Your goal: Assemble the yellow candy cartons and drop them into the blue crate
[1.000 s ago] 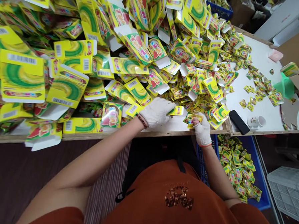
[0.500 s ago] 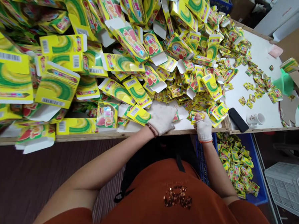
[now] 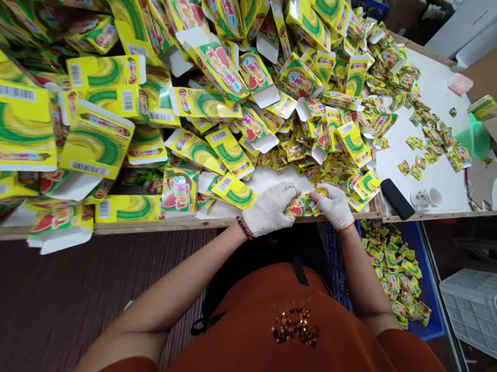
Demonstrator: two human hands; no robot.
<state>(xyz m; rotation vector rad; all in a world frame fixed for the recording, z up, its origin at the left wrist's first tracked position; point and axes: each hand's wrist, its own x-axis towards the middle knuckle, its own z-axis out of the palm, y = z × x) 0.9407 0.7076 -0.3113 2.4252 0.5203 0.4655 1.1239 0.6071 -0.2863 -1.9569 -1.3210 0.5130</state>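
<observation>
My left hand (image 3: 270, 209), in a white knit glove with the fingertips bare, is closed on a small green and yellow candy box (image 3: 296, 206) at the table's front edge. Its fingers cover most of the box. Just right of it, my gloved right hand (image 3: 334, 206) is closed on small yellow candy packets (image 3: 316, 208), held against the box's right end. Whether any packet is inside the box I cannot tell. Behind both hands lies a heap of loose candy packets (image 3: 294, 150). A yellow box (image 3: 234, 191) lies beside my left hand.
Piled boxes (image 3: 96, 139) cover the table's left and back. A black phone (image 3: 396, 198) and a white cup (image 3: 426, 197) stand right, with scattered packets (image 3: 432, 134) behind. Below the edge is a blue crate (image 3: 430, 323) of filled packets; a grey crate (image 3: 475, 309) is farther right.
My right hand has moved left with the packets, up to the box. My left hand has come slightly nearer the table edge, and more of the box shows.
</observation>
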